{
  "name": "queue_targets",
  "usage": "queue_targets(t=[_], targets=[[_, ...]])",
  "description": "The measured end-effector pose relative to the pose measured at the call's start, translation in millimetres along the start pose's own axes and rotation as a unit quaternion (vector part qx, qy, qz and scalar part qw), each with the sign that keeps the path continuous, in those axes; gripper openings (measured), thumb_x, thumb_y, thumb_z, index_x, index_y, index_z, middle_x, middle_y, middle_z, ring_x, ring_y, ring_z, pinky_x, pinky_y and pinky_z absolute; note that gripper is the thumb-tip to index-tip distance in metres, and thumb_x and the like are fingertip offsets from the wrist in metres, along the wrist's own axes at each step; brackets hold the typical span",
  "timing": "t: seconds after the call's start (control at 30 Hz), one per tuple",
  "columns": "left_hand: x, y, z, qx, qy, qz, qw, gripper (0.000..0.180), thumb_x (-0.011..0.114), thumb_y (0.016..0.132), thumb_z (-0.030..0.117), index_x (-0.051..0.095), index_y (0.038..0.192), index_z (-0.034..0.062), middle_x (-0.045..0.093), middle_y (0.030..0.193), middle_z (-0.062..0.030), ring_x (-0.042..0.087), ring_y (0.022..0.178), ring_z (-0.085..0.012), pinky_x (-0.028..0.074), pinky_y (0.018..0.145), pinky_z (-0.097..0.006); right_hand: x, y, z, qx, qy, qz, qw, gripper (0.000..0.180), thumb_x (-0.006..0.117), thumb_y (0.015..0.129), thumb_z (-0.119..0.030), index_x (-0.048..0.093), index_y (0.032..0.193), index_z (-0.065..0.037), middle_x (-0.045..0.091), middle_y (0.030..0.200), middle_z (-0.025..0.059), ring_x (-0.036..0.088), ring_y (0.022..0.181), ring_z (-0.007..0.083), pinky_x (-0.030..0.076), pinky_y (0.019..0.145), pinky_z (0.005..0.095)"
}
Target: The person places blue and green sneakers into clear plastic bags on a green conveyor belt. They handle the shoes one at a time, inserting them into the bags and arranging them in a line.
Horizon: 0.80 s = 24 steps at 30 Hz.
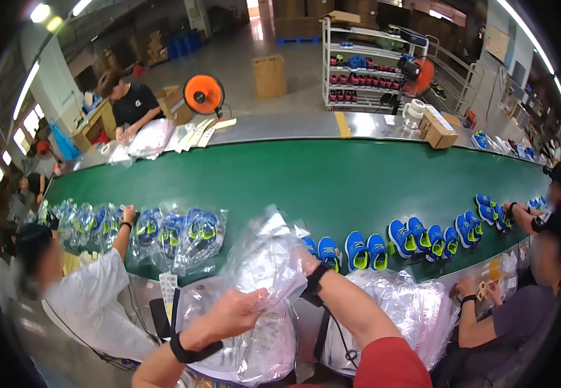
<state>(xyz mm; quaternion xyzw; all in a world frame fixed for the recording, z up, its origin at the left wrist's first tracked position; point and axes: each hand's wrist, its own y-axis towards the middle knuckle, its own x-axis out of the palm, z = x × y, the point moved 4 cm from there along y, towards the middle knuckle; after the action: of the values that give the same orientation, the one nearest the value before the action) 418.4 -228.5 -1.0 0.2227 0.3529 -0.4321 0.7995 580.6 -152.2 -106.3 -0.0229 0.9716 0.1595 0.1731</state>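
Green conveyor belt point(306, 181) runs across the middle of the frame, from left to right, inside a big workshop hall. Along its near edge I count about ten blue shoes with yellow-green parts point(366, 251), standing in pairs, toes pointing roughly toward the near edge; more of them continue to the far right, too small to count. At the left part of the belt lie several bagged shoe pairs point(183, 234), around five or six, the exact number is hard to tell. In the lower centre, the left hand point(232, 313) pinches the lower edge of a clear plastic bag point(271, 255) with closed fingers, and the right hand point(303, 264) is mostly hidden behind the bag, so I cannot tell how its fingers stand. The bag is held up above a stack of clear bags point(397, 310), its long axis tilted from lower left to upper right. Two orange fans point(203, 94) stand at the far side.
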Motion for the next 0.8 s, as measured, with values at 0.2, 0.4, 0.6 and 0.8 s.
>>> queue_targets(t=[0.2,0.4,0.6,0.8], targets=[[-96,0,-101,-0.11,0.028,0.399,0.91,0.013,0.054,0.087,0.01,0.055,0.082,-0.0027,0.045,0.056,-0.004,0.038,0.055,-0.0058,0.031,0.045,-0.028,56,32,-81,-0.094,-0.24,-0.169,0.952,0.022,0.053,0.084,-0.023,0.062,0.096,-0.007,0.062,0.088,0.0126,0.061,0.08,0.0277,0.048,0.074,0.0375],[-84,-22,-141,-0.159,-0.151,0.402,0.889,0.009,0.055,0.085,0.005,0.053,0.08,-0.0029,0.045,0.063,0.0037,0.035,0.06,-0.0041,0.03,0.051,-0.022,-10,8,-25,0.031,-0.279,-0.049,0.958,0.029,0.059,0.081,-0.031,0.064,0.1,-0.011,0.063,0.078,0.0134,0.061,0.072,0.0269,0.049,0.064,0.0362],[-75,-15,-129,-0.173,-0.151,0.352,0.907,0.006,0.055,0.083,0.002,0.053,0.08,-0.0026,0.045,0.064,0.0034,0.036,0.061,-0.0033,0.03,0.051,-0.021,64,-43,92,0.105,-0.484,-0.345,0.797,0.039,0.062,0.072,-0.045,0.063,0.099,-0.017,0.063,0.082,0.0115,0.062,0.083,0.0284,0.039,0.076,0.0432],[-67,-23,-138,-0.183,-0.162,0.375,0.894,0.008,0.056,0.083,0.002,0.053,0.077,-0.0023,0.046,0.065,0.0034,0.036,0.061,-0.0033,0.03,0.051,-0.022,59,-31,87,0.179,-0.443,-0.248,0.843,0.03,0.058,0.074,-0.041,0.064,0.09,-0.016,0.063,0.082,0.0109,0.06,0.085,0.0266,0.038,0.071,0.044]])
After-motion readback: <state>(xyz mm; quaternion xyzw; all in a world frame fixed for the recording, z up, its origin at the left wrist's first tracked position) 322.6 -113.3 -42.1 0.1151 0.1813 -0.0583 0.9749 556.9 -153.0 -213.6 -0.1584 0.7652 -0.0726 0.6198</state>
